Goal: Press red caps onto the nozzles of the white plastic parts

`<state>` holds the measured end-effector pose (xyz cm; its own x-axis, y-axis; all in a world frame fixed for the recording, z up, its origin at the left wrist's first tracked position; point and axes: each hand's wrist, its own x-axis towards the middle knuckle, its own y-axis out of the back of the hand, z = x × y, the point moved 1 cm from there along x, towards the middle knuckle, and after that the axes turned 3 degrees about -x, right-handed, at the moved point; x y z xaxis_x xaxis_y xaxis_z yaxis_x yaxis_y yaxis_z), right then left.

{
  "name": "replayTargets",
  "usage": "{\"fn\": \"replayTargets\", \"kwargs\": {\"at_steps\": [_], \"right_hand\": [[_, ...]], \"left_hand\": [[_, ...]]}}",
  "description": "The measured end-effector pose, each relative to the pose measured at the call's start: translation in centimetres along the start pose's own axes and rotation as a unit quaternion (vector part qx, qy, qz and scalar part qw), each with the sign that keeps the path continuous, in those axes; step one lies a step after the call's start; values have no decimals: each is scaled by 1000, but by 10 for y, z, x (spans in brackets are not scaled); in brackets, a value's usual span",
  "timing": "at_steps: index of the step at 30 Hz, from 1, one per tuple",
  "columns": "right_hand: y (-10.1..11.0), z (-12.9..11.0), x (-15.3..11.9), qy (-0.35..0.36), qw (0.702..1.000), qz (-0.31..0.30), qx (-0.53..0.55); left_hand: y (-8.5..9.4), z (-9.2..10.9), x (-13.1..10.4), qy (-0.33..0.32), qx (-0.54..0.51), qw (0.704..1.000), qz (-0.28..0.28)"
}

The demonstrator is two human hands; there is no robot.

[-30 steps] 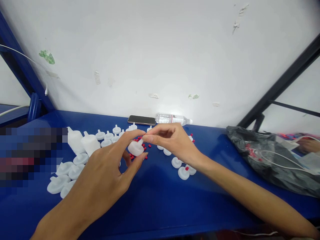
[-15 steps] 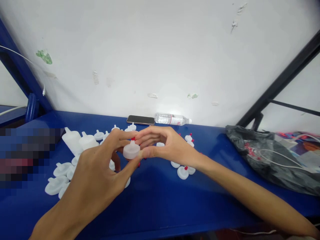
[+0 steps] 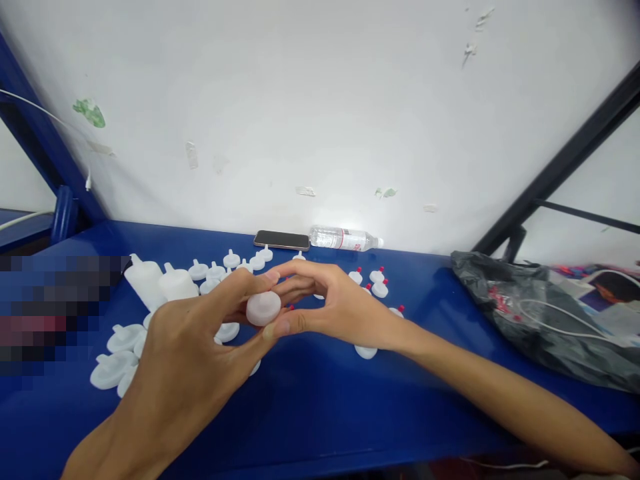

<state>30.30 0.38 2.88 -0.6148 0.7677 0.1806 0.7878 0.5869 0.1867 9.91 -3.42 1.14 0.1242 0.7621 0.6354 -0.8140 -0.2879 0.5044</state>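
Note:
Over the table's middle, a white squeeze-bottle cap (image 3: 263, 309) is held between both hands. Its flat round base shows, while fingers cover its nozzle tip. My left hand (image 3: 193, 350) is closed round the cap from the left, index finger over the top and thumb below. From the right, my right hand (image 3: 340, 300) closes on the same cap, its thumb at the lower edge and its other fingers curled behind. Several loose white nozzle caps (image 3: 114, 371) lie around my left hand. Beyond my right wrist are white caps with red tips (image 3: 380, 288).
Two white squeeze bottles (image 3: 179, 283) stand at the left on the blue table (image 3: 320, 413). A phone (image 3: 281, 240) and a clear water bottle (image 3: 345, 238) lie against the wall. At the right is a black plastic bag (image 3: 540, 333) with small red pieces and a white cable.
The cap has tilted in my fingers, and its red tip is now covered. My left index finger has shifted over the nozzle and my right thumb has dropped slightly.

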Motion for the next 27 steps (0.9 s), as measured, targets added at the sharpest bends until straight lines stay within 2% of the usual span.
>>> {"fn": "replayTargets", "kwargs": {"at_steps": [4,6,10,12,16,18,21,24,27], "right_hand": [[-1,-2,0,2,1000,5,-9],[-1,-5,-1,16,999,35,-39],[0,-12,-2,76,981,109,-143],[4,-13,-1,100,972,123,-175],[20,-10,5,99,965,141,-197],[33,-4,9,96,958,165,-211],[54,9,15,100,932,204,-283],[73,27,19,68,905,200,-370],[87,42,21,32,897,176,-405]], "left_hand": [[-1,2,-1,-11,21,1000,-4],[-3,3,0,-16,23,999,-19],[-11,2,2,-36,45,995,-86],[-16,-1,1,-36,61,992,-103],[-18,-10,0,-29,73,991,-107],[-14,-15,2,-13,91,991,-98],[-2,-18,8,-3,128,986,-106],[13,-18,13,18,137,983,-125],[24,-18,14,30,138,982,-124]]}}
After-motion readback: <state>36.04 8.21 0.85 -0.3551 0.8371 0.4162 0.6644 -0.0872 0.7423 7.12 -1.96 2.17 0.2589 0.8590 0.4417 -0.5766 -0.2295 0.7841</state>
